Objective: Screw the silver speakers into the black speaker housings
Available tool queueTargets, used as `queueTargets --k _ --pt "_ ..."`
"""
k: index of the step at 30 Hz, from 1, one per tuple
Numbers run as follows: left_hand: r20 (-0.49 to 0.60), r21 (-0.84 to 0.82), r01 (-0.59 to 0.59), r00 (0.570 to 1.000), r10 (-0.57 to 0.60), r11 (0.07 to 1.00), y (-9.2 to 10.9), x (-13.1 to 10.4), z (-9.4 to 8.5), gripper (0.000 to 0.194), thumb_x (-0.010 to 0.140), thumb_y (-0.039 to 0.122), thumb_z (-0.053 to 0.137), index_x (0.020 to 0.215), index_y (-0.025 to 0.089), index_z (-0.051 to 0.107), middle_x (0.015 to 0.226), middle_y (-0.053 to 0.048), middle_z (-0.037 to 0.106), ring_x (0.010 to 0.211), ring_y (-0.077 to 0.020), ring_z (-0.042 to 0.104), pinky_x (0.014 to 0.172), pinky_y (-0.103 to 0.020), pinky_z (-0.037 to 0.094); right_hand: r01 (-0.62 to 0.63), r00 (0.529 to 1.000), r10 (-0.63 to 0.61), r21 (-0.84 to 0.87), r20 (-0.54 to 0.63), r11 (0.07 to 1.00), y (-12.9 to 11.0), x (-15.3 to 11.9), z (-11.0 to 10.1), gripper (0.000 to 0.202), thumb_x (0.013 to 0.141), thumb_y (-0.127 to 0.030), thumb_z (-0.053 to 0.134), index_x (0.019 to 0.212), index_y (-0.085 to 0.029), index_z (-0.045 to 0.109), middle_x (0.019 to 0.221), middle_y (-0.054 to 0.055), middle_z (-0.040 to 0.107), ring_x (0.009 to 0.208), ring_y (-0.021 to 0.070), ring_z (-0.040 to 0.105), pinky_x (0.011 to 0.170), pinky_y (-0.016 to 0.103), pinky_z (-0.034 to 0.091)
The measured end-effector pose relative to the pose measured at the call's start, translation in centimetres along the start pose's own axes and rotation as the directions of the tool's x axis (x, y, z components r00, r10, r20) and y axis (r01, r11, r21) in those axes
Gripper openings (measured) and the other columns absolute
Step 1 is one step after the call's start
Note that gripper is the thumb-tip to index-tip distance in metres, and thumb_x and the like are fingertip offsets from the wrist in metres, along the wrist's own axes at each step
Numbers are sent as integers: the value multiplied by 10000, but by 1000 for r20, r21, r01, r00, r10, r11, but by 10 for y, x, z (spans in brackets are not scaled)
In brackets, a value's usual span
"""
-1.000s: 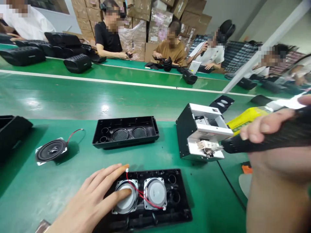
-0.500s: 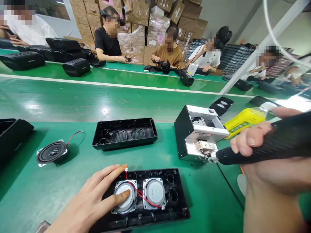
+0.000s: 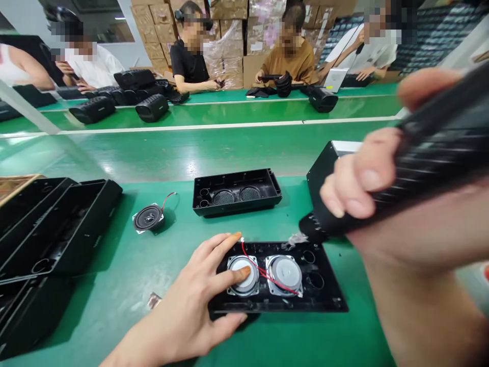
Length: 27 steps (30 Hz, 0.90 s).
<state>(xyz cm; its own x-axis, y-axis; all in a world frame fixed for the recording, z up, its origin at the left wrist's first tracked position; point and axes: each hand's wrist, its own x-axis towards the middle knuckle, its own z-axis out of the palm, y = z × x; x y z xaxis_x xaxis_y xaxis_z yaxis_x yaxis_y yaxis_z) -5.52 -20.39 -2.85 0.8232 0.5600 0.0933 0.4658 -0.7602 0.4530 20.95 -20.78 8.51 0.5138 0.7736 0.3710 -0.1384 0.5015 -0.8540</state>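
Note:
My left hand (image 3: 208, 285) grips the left end of a black speaker panel (image 3: 328, 295). One finger lies at its far edge, another presses on the left round speaker driver (image 3: 250, 288), and the thumb is by the near edge. A second driver (image 3: 284, 273) sits beside it, with red wires (image 3: 269, 275) running across both. My right hand (image 3: 367, 173) is wrapped round a black electric screwdriver (image 3: 431, 153). Its blurred tip (image 3: 296, 239) is over the panel's far edge, right of the middle; whether it touches cannot be told.
Behind the panel lies an open black housing (image 3: 237, 204) with two grilles. A loose speaker (image 3: 148, 218) with a red wire rests to the left. Black housings (image 3: 87, 239) are stacked at far left. A black-and-white machine (image 3: 323, 165) is partly hidden behind my right hand. Several people sit across the bench.
The screwdriver has come from the machine's front to above the panel's far edge. My left thumb has moved from the driver to the near edge. The camera view has swung left.

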Motion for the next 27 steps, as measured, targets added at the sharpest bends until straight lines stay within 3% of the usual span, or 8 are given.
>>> queueTargets --k 2,5,10,17,27 --pt "8 -2 2 1000 -2 1000 0 1 0 408 916 269 703 1318 272 634 1745 -85 227 1583 -369 229 1216 -641 410 -26 997 20 85 75 996 8 -8 19 686 867 -891 578 922 -218 697 646 -11 557 416 148 484 309 291 372" --pt "11 4 -12 1000 12 1000 -1 2 0 389 927 268 700 1309 261 631 1744 -89 219 1574 -372 227 1204 -642 419 -55 969 3 205 247 977 30 -14 24 682 1010 -814 401 1037 -211 719 644 -1 558 477 155 536 352 265 415" --pt "0 10 -47 999 47 999 -3 4 -1 378 955 288 675 1326 266 609 1728 -88 252 1545 -370 264 1177 -648 440 -111 911 -2 250 412 962 60 -20 18 634 972 -820 507 1132 -226 661 661 -25 587 470 139 522 408 250 428" --pt "3 22 -47 999 47 999 -3 6 -1 348 959 321 684 1298 267 628 1725 -77 260 1527 -379 290 1172 -641 442 -103 906 -27 281 423 954 79 -27 27 523 1047 -683 474 1143 -201 654 654 6 559 467 151 512 413 288 402" --pt "4 13 -44 999 44 999 -2 6 -2 330 970 335 678 1289 266 626 1722 -63 273 1510 -366 306 1166 -617 445 -143 882 2 265 472 954 86 -31 28 509 1054 -653 460 1176 -188 628 662 -7 554 481 125 509 432 252 406"
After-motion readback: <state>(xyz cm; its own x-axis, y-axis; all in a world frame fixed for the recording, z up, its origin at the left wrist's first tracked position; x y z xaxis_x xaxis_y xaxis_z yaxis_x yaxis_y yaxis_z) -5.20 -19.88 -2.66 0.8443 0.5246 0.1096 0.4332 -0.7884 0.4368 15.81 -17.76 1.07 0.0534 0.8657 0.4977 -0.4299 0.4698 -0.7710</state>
